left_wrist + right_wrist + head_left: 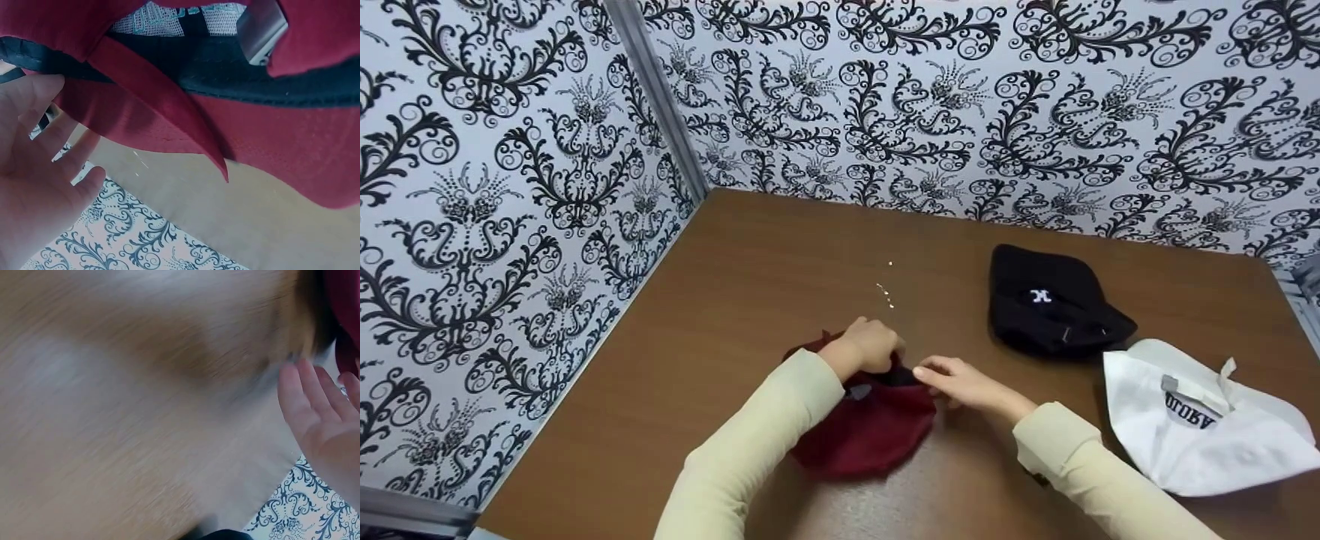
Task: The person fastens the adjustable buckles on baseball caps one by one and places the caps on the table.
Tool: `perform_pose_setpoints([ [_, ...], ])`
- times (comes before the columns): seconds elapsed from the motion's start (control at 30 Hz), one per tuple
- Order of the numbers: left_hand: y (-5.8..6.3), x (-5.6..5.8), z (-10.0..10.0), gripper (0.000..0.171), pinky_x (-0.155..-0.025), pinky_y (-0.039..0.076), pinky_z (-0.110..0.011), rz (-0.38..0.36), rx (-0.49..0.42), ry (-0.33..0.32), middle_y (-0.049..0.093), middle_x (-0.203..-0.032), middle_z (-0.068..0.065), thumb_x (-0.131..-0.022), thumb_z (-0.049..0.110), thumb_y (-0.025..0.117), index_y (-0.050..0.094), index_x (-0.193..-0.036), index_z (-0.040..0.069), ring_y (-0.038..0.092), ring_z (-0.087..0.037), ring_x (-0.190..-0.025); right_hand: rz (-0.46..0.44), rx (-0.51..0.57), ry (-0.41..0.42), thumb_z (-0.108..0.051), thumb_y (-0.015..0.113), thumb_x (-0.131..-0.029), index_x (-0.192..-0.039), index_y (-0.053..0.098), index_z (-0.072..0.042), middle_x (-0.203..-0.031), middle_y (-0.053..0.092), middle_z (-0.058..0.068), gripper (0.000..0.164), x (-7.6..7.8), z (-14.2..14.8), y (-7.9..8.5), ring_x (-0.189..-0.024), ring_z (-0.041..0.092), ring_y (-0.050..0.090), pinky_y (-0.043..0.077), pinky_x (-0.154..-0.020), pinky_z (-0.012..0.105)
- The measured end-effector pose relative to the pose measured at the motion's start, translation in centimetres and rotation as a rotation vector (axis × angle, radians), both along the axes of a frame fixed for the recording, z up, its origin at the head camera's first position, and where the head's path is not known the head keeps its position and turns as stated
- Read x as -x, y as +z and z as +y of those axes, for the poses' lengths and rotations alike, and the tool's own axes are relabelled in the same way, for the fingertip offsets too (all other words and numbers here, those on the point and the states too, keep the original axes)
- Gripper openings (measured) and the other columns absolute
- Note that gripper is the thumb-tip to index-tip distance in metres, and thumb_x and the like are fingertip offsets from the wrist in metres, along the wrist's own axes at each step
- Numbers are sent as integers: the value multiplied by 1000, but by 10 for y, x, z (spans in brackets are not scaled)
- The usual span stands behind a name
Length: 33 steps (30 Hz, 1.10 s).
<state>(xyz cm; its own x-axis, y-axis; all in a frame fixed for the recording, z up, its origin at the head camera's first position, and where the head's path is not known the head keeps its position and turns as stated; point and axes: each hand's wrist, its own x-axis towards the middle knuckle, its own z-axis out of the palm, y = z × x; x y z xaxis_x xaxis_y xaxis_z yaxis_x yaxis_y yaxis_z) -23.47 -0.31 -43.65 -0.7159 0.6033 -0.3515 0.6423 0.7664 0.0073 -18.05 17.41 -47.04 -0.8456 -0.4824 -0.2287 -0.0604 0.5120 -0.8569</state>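
A dark red cap (870, 442) lies on the table with its opening upward. My left hand (874, 345) reaches over its far side. In the left wrist view its thumb lies on the dark inner band (225, 79) and the fingers pass behind the brim (270, 135), gripping it. A loose red strap (163, 101) with a tapered end hangs across the brim, near a metal buckle (261, 34). My right hand (964, 386) pinches the cap's right edge; in the right wrist view its other fingers (312, 391) extend beside the cloth.
To the right on the brown table (697, 337) lies a black cap (1042, 300) with a small white emblem. A white hat (1207, 442) with dark lettering sits nearer, by the right forearm. Patterned walls (847, 97) border the table behind and on the left.
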Motion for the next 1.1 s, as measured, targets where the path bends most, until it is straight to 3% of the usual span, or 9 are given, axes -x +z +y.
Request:
perform_pose_setpoints([
  [0.1, 0, -4, 5, 23, -92, 34, -39, 7, -12, -16, 63, -105, 9, -81, 19, 55, 65, -100, 28, 52, -19, -105, -74, 10, 28, -39, 44, -90, -115, 49, 0, -101, 56, 14, 46, 1, -4, 0, -83, 17, 53, 48, -65, 36],
  [0.17, 2, -6, 8, 21, -94, 33, -40, 14, -13, -30, 63, -106, 9, -81, 22, 56, 64, -100, 28, 51, -19, -106, -50, 2, 65, -35, 46, -89, -110, 52, 0, -97, 55, 10, 42, 2, -6, -2, -81, 15, 49, 45, -69, 33],
  [0.27, 3, -9, 13, 22, -96, 31, -42, 27, -16, -46, 62, -107, 8, -81, 22, 57, 64, -101, 28, 50, -21, -108, -12, -8, 102, -25, 46, -89, -108, 53, 3, -104, 56, 13, 34, 3, -9, -3, -88, 16, 48, 43, -72, 29],
  [0.4, 3, -11, 14, 25, -97, 31, -42, 78, -48, -55, 57, -115, 5, -81, 23, 55, 60, -105, 26, 47, -20, -112, -54, -41, 76, -14, 45, -83, -115, 51, 4, -114, 53, 19, 37, 3, -10, -3, -93, 19, 49, 46, -68, 28],
  [0.57, 8, -11, 3, 35, -99, 30, -43, 163, -127, -34, 41, -136, -3, -82, 24, 54, 51, -117, 22, 40, -23, -122, -61, -46, 40, -7, 43, -78, -110, 52, 7, -106, 55, 18, 36, 3, -5, -4, -83, 17, 52, 46, -64, 26],
  [0.77, 8, -6, -21, 47, -97, 31, -43, 204, -150, 83, 34, -140, -6, -83, 26, 53, 42, -128, 21, 40, -24, -122, -197, 46, -115, 0, 39, -75, -97, 51, 6, -84, 52, 6, 26, 2, 5, -5, -64, 14, 52, 48, -48, 31],
  [0.97, -4, -5, -40, 53, -99, 29, -46, 107, -89, 276, 26, -144, -10, -87, 38, 48, 34, -134, 19, 37, -29, -124, -289, 122, -258, 1, 37, -76, -97, 48, 4, -77, 50, 4, 24, 2, 16, -4, -63, 13, 52, 48, -52, 31],
  [1.1, -9, -5, -43, 53, -98, 30, -47, 74, -82, 332, 22, -145, -10, -89, 44, 41, 31, -137, 21, 35, -30, -125, -292, 133, -291, -1, 36, -78, -97, 47, 2, -76, 51, 3, 22, 7, 26, -5, -62, 13, 52, 48, -53, 30],
])
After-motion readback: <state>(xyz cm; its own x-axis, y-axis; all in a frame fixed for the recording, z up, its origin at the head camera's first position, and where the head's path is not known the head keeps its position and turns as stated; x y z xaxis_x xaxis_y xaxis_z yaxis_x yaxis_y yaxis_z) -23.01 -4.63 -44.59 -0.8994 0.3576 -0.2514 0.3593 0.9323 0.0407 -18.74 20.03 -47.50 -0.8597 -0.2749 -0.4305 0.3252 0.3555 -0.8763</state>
